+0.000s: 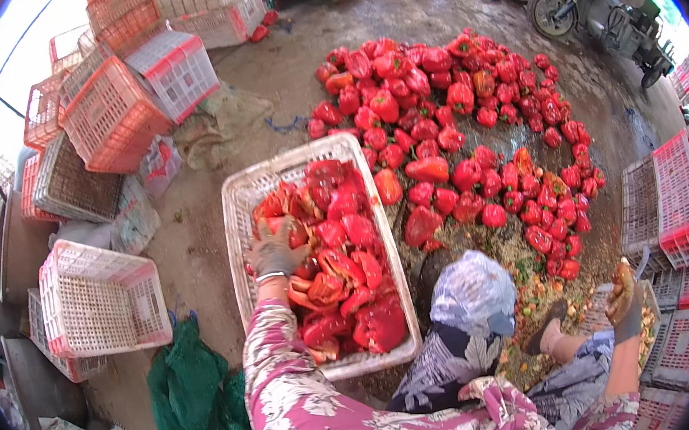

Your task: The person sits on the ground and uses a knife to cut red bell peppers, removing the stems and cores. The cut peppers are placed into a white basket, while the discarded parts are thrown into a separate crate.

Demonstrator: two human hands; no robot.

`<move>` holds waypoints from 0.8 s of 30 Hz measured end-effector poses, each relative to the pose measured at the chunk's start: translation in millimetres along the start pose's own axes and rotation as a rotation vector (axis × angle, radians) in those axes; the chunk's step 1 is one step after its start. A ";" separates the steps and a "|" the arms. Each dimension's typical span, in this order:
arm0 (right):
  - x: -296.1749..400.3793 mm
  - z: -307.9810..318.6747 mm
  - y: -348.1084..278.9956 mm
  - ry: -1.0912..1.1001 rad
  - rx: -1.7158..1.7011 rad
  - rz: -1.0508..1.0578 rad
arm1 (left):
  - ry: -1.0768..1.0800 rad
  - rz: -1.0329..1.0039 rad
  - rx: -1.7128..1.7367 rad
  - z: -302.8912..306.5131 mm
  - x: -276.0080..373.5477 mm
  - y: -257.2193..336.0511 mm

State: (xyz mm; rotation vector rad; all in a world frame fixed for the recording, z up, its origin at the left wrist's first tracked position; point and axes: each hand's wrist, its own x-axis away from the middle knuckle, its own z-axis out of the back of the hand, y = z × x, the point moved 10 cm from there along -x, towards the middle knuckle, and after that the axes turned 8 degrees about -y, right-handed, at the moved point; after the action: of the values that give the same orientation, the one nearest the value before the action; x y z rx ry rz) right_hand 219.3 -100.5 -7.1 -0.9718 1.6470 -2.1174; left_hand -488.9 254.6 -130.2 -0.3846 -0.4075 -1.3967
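Observation:
My left hand (276,250), in a dirty grey glove, reaches into a white plastic crate (372,180) of red bell peppers, many split open. Its fingers and thumb are around a red pepper (297,234) on the pile. My right hand (623,305) is raised at the right, its palm and wrist covered in grey and its fingertips stained and curled. A thin pale object (642,262) shows beside those fingers; whether they hold it is unclear. Below that hand is a crate (651,302) with pepper scraps in it.
Whole red peppers (424,131) lie heaped on the wet concrete floor (228,63). Seeds and scraps (532,321) cover the ground by my foot. Stacked crates stand at the left (113,113) and right (686,198). Green netting (193,394) lies lower left; a motor tricycle (601,18) is parked far right.

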 end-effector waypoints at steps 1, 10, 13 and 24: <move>-2.1 -1.9 4.3 -0.022 -0.009 -0.006 | 0.005 -0.042 0.107 -23.6 -5.7 -24.5; 6.7 -27.1 14.3 0.011 -0.040 -0.078 | 0.270 -0.031 0.045 -74.3 48.8 -49.5; 6.2 -34.8 18.4 0.009 -0.008 -0.087 | 0.218 0.023 0.042 -64.4 37.5 -36.7; 7.8 -59.7 -10.0 0.060 0.084 -0.059 | 0.117 0.093 0.088 -37.8 -71.4 -19.9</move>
State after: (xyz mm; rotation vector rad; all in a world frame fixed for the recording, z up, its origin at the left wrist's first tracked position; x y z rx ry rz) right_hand 176.0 -57.7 -2.3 -0.9515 1.5606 -2.2562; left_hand -515.9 294.9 -197.8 -0.2457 -0.3499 -1.2986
